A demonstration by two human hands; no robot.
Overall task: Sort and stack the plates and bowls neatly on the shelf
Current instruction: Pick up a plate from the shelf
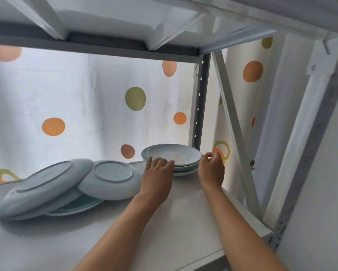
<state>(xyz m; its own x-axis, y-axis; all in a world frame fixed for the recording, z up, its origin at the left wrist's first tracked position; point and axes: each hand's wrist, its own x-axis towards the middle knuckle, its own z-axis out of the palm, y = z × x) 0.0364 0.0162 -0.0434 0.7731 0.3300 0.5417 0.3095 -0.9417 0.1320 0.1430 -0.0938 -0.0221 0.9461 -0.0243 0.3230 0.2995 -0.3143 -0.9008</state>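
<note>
A neat stack of pale blue plates [174,153] stands upright at the back right of the white shelf [125,231]. My left hand [158,173] rests its fingers on the stack's near left rim. My right hand [212,169] is at the stack's right rim, fingers curled and pinching at the edge. To the left lies a loose heap: an upside-down plate [111,179] leaning on a larger upside-down plate [41,187], with another plate [76,208] right side up beneath them.
A white metal shelf board hangs close overhead. A perforated grey upright [199,102] stands just behind the stack, and a slanted brace [234,124] runs down on the right. A dotted white curtain [76,98] closes the back.
</note>
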